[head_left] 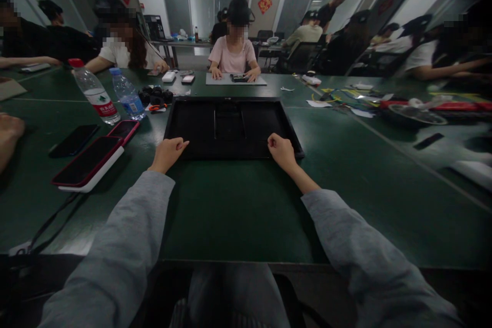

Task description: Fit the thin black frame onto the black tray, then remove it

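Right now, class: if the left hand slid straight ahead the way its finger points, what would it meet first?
The left hand already rests at the near edge of the black panel, so it would likely meet the panel's raised frame first.

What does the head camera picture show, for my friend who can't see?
A person's left hand and right hand rest on the near edge of a flat black panel on a green table. Two water bottles stand to the left.
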Demonstrator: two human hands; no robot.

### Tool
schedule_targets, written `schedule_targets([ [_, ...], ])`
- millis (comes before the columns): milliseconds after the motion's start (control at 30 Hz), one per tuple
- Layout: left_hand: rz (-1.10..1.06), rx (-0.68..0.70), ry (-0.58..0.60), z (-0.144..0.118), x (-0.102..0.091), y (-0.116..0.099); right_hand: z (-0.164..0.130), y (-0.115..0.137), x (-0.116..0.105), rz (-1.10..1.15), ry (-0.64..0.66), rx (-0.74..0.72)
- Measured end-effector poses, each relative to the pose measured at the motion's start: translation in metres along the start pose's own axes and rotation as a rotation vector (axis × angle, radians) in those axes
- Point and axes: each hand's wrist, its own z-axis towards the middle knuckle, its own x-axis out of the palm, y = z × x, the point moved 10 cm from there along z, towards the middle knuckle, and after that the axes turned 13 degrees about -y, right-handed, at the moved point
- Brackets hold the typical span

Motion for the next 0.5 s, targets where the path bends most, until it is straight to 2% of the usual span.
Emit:
schedule_targets([
  [333,0.027,-0.008,0.0,-0.0013,0.0001,0.0021,0.0004,-0.0041,0.0002,0.006,-0.032,0.004],
  [500,0.01,0.002,0.006,-0.0006,0.0035,0.0039,0.0017,-0.0019,-0.0037,0.077,-0.066,0.026],
])
